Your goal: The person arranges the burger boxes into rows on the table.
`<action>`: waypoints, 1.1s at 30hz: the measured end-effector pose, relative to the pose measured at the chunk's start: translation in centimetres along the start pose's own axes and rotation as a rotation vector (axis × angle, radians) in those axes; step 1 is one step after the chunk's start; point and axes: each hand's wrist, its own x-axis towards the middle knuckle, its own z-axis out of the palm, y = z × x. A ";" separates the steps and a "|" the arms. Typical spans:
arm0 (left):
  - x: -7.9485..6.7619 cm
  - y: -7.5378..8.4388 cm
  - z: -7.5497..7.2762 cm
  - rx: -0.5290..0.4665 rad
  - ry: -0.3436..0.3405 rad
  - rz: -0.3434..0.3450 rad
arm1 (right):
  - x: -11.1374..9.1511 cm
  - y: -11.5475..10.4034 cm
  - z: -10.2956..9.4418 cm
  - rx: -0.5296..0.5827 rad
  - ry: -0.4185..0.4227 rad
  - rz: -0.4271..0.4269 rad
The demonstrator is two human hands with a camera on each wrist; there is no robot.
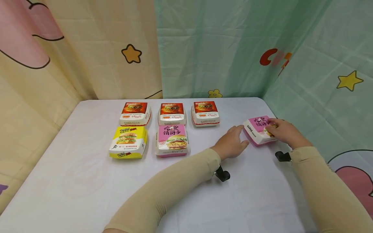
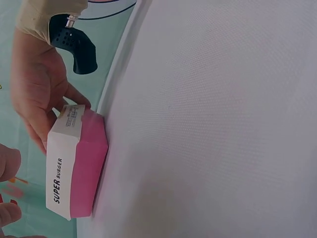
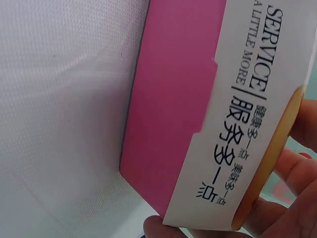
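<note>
At the right of the table, a pink-and-white burger box (image 1: pixel 259 131) is gripped by my right hand (image 1: pixel 284 131), with the fingers over its far right corner. In the right wrist view the box's pink base (image 3: pixel 173 99) meets or nearly meets the cloth, and the fingertips (image 3: pixel 282 213) curl at its edge. My left hand (image 1: pixel 231 142) is just left of that box, its fingers loosely extended and holding nothing. In the left wrist view its fingertips (image 2: pixel 9 163) appear at the left border, apart from the box (image 2: pixel 74 163).
Three red-and-white burger boxes (image 1: pixel 135 113) line the back of the white table (image 1: pixel 87 194). In front of them are a yellow-and-white box (image 1: pixel 128 142) and another pink-and-white box (image 1: pixel 172 140). Patterned curtains (image 1: pixel 204 48) hang behind and at both sides.
</note>
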 end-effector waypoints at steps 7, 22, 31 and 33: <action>0.0 0.0 0.3 0.011 0.001 -0.026 | 0.0 -0.2 0.1 0.038 -0.010 0.012; 0.3 -0.3 1.1 -0.039 -0.034 -0.013 | -0.2 -1.0 1.0 0.058 -0.068 -0.030; 0.5 -0.4 1.5 -0.058 -0.052 -0.014 | -0.5 -1.9 1.4 0.025 -0.063 -0.044; 0.6 -0.4 1.5 -0.058 -0.051 -0.016 | -0.6 -2.0 1.5 0.028 -0.059 -0.045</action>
